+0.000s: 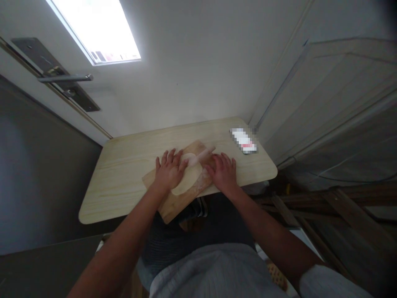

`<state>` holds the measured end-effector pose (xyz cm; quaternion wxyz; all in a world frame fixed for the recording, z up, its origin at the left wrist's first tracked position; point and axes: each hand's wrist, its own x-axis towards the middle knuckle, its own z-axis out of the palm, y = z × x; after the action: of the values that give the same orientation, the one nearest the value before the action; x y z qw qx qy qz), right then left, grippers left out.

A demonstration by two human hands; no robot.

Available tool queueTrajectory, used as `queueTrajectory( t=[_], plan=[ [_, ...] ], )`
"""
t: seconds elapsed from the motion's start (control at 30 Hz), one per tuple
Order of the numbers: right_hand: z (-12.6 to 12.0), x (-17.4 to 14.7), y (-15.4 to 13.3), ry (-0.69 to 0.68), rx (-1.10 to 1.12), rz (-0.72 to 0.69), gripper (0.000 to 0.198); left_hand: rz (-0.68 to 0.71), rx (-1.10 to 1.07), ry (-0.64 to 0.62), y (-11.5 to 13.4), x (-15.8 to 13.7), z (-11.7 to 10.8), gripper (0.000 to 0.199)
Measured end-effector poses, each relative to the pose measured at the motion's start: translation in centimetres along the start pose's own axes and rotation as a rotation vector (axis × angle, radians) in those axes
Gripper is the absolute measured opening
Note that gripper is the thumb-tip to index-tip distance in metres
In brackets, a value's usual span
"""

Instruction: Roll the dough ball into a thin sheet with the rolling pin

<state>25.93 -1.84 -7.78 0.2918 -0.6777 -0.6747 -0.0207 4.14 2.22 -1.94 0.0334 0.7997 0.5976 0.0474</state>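
A thin pale sheet of rolled dough [188, 179] lies on a wooden board [173, 207] that sits at an angle on the table. A short wooden rolling pin [204, 155] rests slantwise over the far part of the dough. My left hand [170, 169] is laid flat with fingers spread on the left side of the dough and board, its thumb close to the pin's near end. At the board's right edge, my right hand [223, 170] has its fingers stretched out beside the pin. Flour dusts the board near the right thumb.
The pale wood table [124, 178] stands against a white door with a metal handle [66, 78]. A phone [243, 140], its screen blurred out, lies at the table's right end. Wooden beams [310, 207] are low on the right.
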Motion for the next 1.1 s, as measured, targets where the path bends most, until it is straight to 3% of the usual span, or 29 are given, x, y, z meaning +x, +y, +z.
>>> queueTrajectory(
  t=[0.2, 0.4, 0.53, 0.73, 0.87, 1.1],
  plan=[
    [0.2, 0.9, 0.6, -0.037, -0.007, -0.025, 0.046, 0.021, 0.019, -0.054, -2.1, 3.1, -0.3, 0.063],
    [0.1, 2.0, 0.6, -0.07, -0.005, -0.04, 0.03, 0.178, -0.036, 0.003, 1.0, -0.8, 0.1, 0.064],
    [-0.2, 2.3, 0.4, -0.009, -0.039, 0.002, 0.023, 0.204, -0.061, 0.046, 2.4, -2.6, 0.4, 0.069],
    [-1.9, 1.2, 1.4, 0.133, 0.026, 0.054, 0.037, 0.243, -0.07, 0.081, 1.8, -2.5, 0.2, 0.051],
    [-2.9, 0.0, 2.0, 0.145, 0.053, 0.034, 0.039, 0.274, -0.085, 0.082, 1.4, -1.9, -1.0, 0.039],
    [-4.8, -2.5, 2.8, 0.213, 0.127, 0.111, 0.052, 0.474, -0.11, 0.015, 1.2, 0.0, -2.2, 0.039]
  ],
)
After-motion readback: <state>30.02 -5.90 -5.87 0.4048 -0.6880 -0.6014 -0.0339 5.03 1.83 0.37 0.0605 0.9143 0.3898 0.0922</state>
